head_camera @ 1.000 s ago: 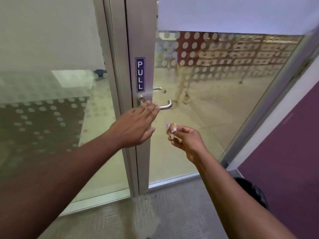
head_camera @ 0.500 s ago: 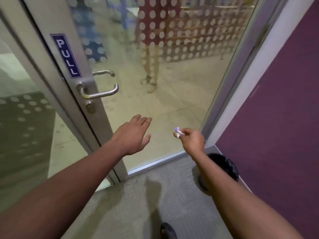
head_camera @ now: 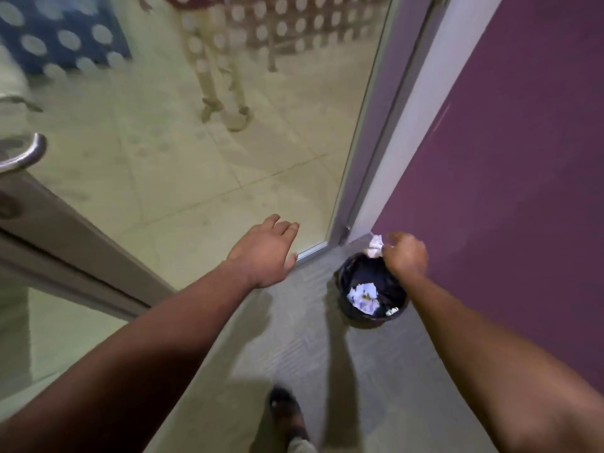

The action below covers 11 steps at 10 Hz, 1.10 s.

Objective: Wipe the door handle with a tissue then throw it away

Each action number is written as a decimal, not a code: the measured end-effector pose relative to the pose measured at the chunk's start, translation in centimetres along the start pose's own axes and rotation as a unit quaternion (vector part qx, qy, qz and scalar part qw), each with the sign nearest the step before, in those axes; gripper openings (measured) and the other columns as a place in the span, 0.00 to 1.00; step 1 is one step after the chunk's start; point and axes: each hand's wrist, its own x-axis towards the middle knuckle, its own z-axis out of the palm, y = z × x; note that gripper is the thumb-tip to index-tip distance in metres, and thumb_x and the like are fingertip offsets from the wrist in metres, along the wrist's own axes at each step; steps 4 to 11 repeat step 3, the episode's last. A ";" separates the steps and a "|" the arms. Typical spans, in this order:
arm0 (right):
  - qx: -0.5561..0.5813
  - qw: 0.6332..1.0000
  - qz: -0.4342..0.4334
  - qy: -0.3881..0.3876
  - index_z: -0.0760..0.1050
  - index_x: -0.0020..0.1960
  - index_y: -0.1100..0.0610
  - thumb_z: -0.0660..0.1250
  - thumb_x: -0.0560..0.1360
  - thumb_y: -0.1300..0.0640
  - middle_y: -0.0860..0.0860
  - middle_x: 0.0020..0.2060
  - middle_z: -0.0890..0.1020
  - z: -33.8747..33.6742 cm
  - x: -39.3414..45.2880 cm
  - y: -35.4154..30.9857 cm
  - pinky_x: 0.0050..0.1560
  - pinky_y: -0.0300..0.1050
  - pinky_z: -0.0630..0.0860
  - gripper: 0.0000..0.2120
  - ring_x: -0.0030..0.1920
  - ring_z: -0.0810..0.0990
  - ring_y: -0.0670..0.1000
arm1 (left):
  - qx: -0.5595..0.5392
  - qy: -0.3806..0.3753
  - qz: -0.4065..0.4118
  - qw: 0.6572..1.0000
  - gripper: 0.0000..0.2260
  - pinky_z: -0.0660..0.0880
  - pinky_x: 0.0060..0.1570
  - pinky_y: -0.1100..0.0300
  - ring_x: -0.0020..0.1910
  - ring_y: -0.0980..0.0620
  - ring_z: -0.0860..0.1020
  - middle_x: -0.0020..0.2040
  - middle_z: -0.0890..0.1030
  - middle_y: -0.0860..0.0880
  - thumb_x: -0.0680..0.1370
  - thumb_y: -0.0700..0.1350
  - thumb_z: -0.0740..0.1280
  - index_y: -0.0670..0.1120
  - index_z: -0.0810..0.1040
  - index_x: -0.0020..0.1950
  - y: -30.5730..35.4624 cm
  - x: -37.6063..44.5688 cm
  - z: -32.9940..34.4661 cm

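Since a second ago both hands swung off the door handle toward the bin. Right hand is now above the black waste bin, its grip pinched shut on the crumpled tissue over the bin's far rim. Left hand hangs open, empty, left of the bin. Wiping looks done; only the drop remains. Wall sits close beside the bin, floor clear.
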 end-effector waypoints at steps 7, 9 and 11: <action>0.021 0.999 0.026 0.009 0.79 0.39 0.61 0.61 0.78 0.56 0.61 0.36 0.81 1.0 2.5 4.0 0.40 0.49 0.72 0.14 0.42 0.80 0.64 | -0.001 -0.018 -0.010 1.000 0.31 0.61 0.77 0.49 0.81 0.42 0.55 0.80 0.63 0.45 0.83 0.57 0.55 0.44 0.55 0.82 1.3 1.3 2.5; 0.021 0.999 0.026 0.009 0.79 0.39 0.61 0.61 0.78 0.56 0.61 0.36 0.81 1.0 2.5 4.0 0.40 0.49 0.72 0.14 0.42 0.80 0.64 | -0.001 -0.018 -0.010 1.000 0.31 0.61 0.77 0.49 0.81 0.42 0.55 0.80 0.63 0.45 0.83 0.57 0.55 0.44 0.55 0.82 1.3 1.3 2.5; 0.021 0.999 0.026 0.009 0.79 0.39 0.61 0.61 0.78 0.56 0.61 0.36 0.81 1.0 2.5 4.0 0.40 0.49 0.72 0.14 0.42 0.80 0.64 | -0.001 -0.018 -0.010 1.000 0.31 0.61 0.77 0.49 0.81 0.42 0.55 0.80 0.63 0.45 0.83 0.57 0.55 0.44 0.55 0.82 1.3 1.3 2.5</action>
